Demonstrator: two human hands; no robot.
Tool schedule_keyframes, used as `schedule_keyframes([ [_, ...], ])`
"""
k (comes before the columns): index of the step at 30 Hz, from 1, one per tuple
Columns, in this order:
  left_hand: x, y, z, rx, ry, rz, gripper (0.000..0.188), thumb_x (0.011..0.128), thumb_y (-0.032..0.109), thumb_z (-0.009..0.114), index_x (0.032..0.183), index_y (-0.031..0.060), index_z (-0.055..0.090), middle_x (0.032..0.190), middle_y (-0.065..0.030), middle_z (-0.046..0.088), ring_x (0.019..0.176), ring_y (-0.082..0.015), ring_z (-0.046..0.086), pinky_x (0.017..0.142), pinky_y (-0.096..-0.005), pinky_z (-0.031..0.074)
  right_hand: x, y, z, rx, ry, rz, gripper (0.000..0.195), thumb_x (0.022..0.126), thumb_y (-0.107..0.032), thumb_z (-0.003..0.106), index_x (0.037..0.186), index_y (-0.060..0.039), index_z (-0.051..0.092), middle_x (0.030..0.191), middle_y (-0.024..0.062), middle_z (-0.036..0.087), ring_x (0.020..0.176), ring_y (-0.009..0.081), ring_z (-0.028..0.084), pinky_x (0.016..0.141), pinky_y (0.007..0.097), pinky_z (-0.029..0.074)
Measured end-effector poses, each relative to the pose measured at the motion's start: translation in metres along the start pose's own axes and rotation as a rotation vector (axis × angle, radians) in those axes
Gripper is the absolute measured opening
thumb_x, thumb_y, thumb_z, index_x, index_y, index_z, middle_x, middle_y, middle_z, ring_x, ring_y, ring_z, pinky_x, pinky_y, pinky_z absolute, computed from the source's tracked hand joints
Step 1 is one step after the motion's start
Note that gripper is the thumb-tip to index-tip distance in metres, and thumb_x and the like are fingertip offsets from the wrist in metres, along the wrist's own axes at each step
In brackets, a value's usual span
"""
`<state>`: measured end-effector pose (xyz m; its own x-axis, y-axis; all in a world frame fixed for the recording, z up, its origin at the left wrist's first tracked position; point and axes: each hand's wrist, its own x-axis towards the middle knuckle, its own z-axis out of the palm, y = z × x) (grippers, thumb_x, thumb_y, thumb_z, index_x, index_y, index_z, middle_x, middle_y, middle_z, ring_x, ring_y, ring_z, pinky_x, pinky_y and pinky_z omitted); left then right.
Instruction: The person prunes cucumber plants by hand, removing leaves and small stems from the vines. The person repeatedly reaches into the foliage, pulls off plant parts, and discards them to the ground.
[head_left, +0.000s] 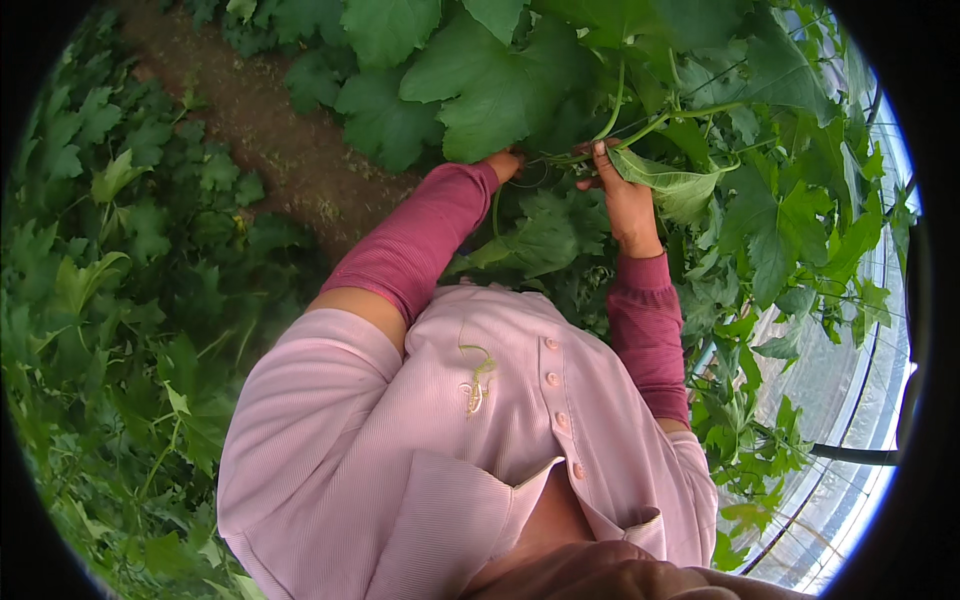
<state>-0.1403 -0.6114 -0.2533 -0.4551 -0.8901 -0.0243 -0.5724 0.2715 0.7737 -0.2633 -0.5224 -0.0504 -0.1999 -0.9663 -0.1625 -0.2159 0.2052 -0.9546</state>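
Note:
My right hand (628, 206) pinches a green vine stem (643, 132) between thumb and fingers, below where stems branch. A drooping leaf with a pale underside (673, 182) hangs against this hand. To its left, my left hand (505, 165) reaches under a large lobed leaf (487, 82); its fingers are partly hidden. Thin stems and tendrils (556, 160) run between the two hands, but the left hand's hold on them cannot be made out. Both forearms wear dark pink sleeves.
Dense lobed foliage (97, 225) fills the left side. A bare soil path (292, 127) runs between plants at upper left. More vines climb on the right, beside clear plastic sheeting (810, 382), thin lines and a dark bar (855, 454).

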Motion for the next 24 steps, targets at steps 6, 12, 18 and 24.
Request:
schedule_keyframes([
  [6,-0.030,-0.003,-0.023,-0.815,0.011,-0.234,0.036,0.089,0.032,0.055,0.107,0.0014,0.056,0.096,-0.0108,0.062,0.083,-0.0175,0.059,0.071,-0.0306,0.049,0.008,0.006,0.006,0.094,0.065,0.010,0.025,0.094,-0.027,0.051,0.104,-0.0049,0.055,0.094,0.0075,0.062,0.072,0.0121,0.057,0.056,0.0246,0.049],
  [12,-0.059,0.047,-0.031,-0.530,0.040,0.201,0.021,0.089,0.016,0.057,0.104,0.0002,0.056,0.083,-0.0052,0.061,0.070,-0.0116,0.056,0.062,-0.0266,0.048,0.018,-0.002,0.021,0.178,0.128,-0.042,0.019,0.092,-0.022,0.055,0.098,-0.0073,0.046,0.082,0.0037,0.060,0.069,0.0109,0.055,0.050,0.0256,0.049],
  [18,-0.069,0.103,-0.129,-0.563,-0.277,0.091,0.017,0.092,0.016,0.052,0.092,0.0012,0.061,0.067,-0.0014,0.058,0.058,-0.0077,0.051,0.057,-0.0236,0.044,0.034,0.015,-0.003,-0.310,0.177,-0.299,0.018,0.090,-0.023,0.059,0.091,-0.0083,0.048,0.078,-0.0009,0.054,0.068,0.0084,0.053,0.053,0.0229,0.044],
  [24,-0.074,0.153,-0.232,-0.172,0.208,0.387,0.022,0.084,0.019,0.064,0.101,0.0049,0.063,0.104,-0.0048,0.060,0.051,-0.0043,0.038,0.049,-0.0201,0.035,0.020,-0.004,-0.001,-0.100,0.228,-0.305,0.014,0.082,-0.013,0.066,0.085,-0.0034,0.056,0.073,0.0007,0.055,0.060,0.0074,0.045,0.053,0.0234,0.038],
])
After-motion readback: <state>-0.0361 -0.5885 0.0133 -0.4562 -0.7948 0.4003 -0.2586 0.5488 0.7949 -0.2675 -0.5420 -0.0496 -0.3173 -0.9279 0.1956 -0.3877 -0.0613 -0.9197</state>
